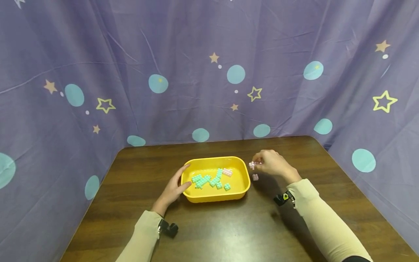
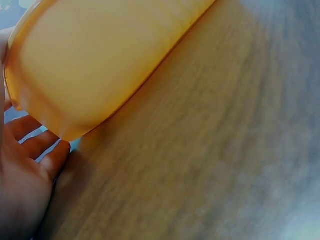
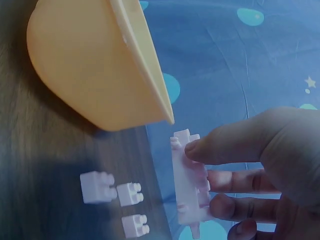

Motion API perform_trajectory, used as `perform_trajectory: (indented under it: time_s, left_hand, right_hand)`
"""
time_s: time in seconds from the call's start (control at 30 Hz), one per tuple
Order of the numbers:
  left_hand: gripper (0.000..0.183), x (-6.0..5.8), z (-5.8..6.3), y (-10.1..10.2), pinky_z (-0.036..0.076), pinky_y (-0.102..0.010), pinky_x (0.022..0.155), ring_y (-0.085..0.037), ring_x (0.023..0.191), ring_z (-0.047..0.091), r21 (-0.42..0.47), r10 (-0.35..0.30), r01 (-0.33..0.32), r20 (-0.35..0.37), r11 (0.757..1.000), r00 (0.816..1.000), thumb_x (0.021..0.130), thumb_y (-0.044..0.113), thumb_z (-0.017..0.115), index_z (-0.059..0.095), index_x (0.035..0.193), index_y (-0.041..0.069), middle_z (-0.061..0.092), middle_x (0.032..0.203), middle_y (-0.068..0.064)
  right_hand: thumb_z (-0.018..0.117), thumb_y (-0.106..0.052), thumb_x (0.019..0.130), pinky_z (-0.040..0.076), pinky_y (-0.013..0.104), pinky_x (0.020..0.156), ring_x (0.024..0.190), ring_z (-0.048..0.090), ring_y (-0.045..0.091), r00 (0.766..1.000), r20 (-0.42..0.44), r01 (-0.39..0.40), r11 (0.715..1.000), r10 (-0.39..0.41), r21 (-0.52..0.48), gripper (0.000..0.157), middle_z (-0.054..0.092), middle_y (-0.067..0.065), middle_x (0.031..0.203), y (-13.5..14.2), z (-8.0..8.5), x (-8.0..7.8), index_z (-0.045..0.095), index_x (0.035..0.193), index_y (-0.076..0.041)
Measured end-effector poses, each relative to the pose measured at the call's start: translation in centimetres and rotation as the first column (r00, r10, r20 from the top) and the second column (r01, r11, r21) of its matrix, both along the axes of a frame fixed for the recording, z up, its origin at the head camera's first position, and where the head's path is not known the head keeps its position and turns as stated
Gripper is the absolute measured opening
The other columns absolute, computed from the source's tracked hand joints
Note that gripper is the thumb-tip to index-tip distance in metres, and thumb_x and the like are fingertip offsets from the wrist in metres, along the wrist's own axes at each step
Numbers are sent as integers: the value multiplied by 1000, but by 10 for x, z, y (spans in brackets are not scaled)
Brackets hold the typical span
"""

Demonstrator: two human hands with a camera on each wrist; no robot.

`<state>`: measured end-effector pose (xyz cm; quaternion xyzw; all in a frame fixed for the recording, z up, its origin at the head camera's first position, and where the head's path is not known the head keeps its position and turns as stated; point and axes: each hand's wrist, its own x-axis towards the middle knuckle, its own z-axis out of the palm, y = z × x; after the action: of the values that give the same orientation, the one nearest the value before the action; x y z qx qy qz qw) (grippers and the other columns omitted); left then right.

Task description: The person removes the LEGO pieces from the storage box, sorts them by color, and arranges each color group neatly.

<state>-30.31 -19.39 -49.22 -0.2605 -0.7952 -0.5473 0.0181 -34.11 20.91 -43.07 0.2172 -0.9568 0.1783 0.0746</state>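
Note:
A yellow plastic tub (image 1: 214, 198) stands on the table, with several mint-green building blocks (image 1: 203, 181) and a pink building block (image 1: 227, 172) inside. At its left end, my left hand (image 1: 171, 189) holds the rim, thumb and forefinger over the edge. In the left wrist view other fingers (image 2: 54, 160) lie by the outer wall. Just beyond the right end, my right hand (image 1: 273, 162) pinches a long pink building-block piece (image 3: 187, 185) between thumb and fingers, above the table. Small pink blocks (image 3: 97, 187) lie below it on the tabletop.
The brown wooden table (image 1: 209, 233) has purple curtains (image 1: 196, 43) hung behind it and along both sides. Dark camera mounts (image 1: 168, 229) sit on both wrists.

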Motion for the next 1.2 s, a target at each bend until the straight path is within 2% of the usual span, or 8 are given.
perform_trajectory:
  time_s: [0.2, 0.37, 0.63, 0.77, 0.93, 1.1, 1.2]
  left_hand:
    - [66, -1, 1, -1, 29, -61, 110, -47, 140, 30, 1, 0, 0, -8, 1000, 1000, 92, 5, 63, 31, 149, -4, 30, 154, -27]
    - [66, 0, 3, -2, 29, -62, 109, -49, 139, 30, 2, -1, 1, -1, 1000, 1000, 92, 5, 62, 31, 149, -5, 29, 154, -28]
    - [66, 0, 2, -2, 37, -60, 104, -49, 136, 34, 11, -8, 8, 16, 1000, 1000, 92, 5, 62, 30, 149, -5, 28, 154, -27]
    - [66, -1, 1, -1, 47, -51, 97, -50, 132, 38, 9, -18, 18, 17, 1000, 1000, 93, 4, 62, 29, 150, -4, 28, 155, -27]
    - [66, -1, 0, 0, 49, -47, 95, -52, 133, 37, 31, -23, 22, 25, 999, 999, 92, 1, 61, 29, 149, -5, 27, 155, -28]
    - [66, -1, 0, 0, 52, -24, 85, -54, 128, 40, 55, -40, 38, 41, 998, 998, 92, 0, 60, 28, 150, -6, 26, 154, -30]
    - [66, -1, 0, 0, 50, -21, 86, -54, 130, 38, 55, -40, 38, 35, 998, 999, 92, -1, 60, 28, 150, -5, 26, 154, -30]
  right_hand:
    - [75, -20, 77, 45, 32, 61, 71, 56, 14, 1000, 8, 0, 1000, 0, 13, 17, 63, -3, 78, 10, -6, 3, 76, 93, -17]
    - [76, -20, 76, 46, 32, 62, 72, 57, 13, 1000, 17, 3, 1000, -3, 20, 16, 63, -5, 78, 17, -16, 4, 75, 92, -18]
    - [76, -19, 78, 47, 34, 59, 71, 57, 14, 999, 40, 26, 999, -28, 47, 14, 63, -5, 76, 26, -29, 5, 75, 91, -19]
    - [75, -17, 78, 47, 35, 59, 71, 58, 14, 998, 52, 37, 998, -39, 44, 15, 64, -7, 76, 29, -35, 7, 75, 93, -19]
    - [73, -13, 79, 47, 35, 60, 71, 58, 14, 998, 53, 31, 999, -33, 42, 21, 64, -5, 75, 32, -38, 10, 76, 100, -13]
    - [72, -12, 79, 48, 35, 61, 71, 58, 14, 997, 61, 35, 999, -37, 34, 24, 65, -4, 77, 33, -40, 10, 77, 102, -13]
    - [72, -12, 78, 48, 35, 60, 71, 58, 15, 997, 66, 41, 999, -43, 33, 25, 65, -3, 77, 33, -42, 10, 77, 103, -14]
